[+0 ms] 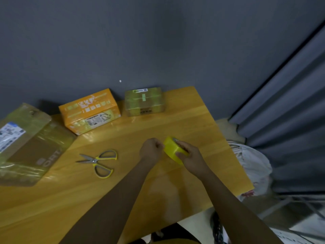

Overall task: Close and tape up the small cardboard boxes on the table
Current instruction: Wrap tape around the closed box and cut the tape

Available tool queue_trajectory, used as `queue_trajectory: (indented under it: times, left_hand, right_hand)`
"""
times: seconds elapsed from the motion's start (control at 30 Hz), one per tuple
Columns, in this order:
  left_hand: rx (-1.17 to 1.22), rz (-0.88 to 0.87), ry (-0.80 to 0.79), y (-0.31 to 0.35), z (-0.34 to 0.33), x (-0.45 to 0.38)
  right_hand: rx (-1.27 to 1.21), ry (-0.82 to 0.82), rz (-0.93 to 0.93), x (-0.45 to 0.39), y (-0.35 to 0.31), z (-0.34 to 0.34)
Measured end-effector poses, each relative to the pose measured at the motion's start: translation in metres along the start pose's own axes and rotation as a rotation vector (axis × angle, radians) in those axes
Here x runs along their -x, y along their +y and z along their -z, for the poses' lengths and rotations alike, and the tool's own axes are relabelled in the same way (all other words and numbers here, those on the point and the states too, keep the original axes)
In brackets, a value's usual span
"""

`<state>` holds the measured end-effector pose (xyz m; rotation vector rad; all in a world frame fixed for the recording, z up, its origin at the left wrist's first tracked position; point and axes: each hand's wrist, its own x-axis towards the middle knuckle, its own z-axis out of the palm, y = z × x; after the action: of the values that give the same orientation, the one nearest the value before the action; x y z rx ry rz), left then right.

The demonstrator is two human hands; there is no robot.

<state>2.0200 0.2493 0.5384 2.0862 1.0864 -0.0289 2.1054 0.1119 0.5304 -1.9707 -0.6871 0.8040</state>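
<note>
My right hand (pixel 190 156) grips the tape roll (pixel 173 150) above the desk (pixel 123 182); left hand (pixel 151 150) pinches at its edge — likely freeing the tape end. Boxes — orange box (pixel 89 110) among them — sit at the desk's far edge, apparently taped. Next: draw out a strip.

Bare table (pixel 184 120) lies open from the hands toward twelve o'clock, until the taped box (pixel 145 101). At nine o'clock the scissors (pixel 100 162) block the way; two more boxes crowd ten o'clock.
</note>
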Motion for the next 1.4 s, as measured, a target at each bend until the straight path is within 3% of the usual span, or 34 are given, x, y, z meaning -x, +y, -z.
queue_trajectory:
  times: [0.1, 0.2, 0.4, 0.53, 0.73, 0.83, 0.93, 1.03, 1.23, 1.4]
  left_hand:
    - [-0.215, -0.127, 0.014, 0.010, -0.017, 0.001]
    - [-0.392, -0.149, 0.040, 0.017, -0.029, 0.000]
    - [-0.260, -0.213, -0.029, 0.016, -0.026, -0.014]
    - [-0.221, -0.250, -0.055, 0.005, -0.021, -0.018]
    - [-0.215, -0.177, -0.102, -0.026, -0.007, -0.006]
    - [-0.199, -0.175, -0.092, -0.044, 0.007, 0.000]
    - [-0.135, -0.152, -0.065, -0.063, 0.025, 0.009]
    - [-0.045, -0.100, 0.016, -0.084, 0.050, 0.022]
    - [0.125, 0.026, 0.254, -0.155, 0.123, 0.055]
    - [0.216, 0.077, 0.455, -0.224, 0.193, 0.079]
  right_hand:
    - [-0.058, -0.005, -0.001, -0.004, 0.005, 0.012]
    - [-0.104, -0.031, 0.008, -0.008, 0.006, 0.018]
    - [-0.045, -0.007, 0.076, -0.013, 0.017, 0.025]
    - [0.254, 0.116, 0.036, -0.024, 0.038, 0.025]
    - [0.823, 0.030, -0.113, -0.041, 0.066, 0.018]
    - [0.954, 0.003, -0.191, -0.042, 0.067, 0.004]
    - [0.993, 0.146, -0.271, -0.042, 0.049, -0.020]
    - [0.851, 0.200, -0.098, -0.041, 0.018, -0.058]
    - [0.572, -0.032, 0.331, -0.034, -0.063, -0.169]
    - [0.391, -0.202, 0.460, -0.025, -0.131, -0.274]
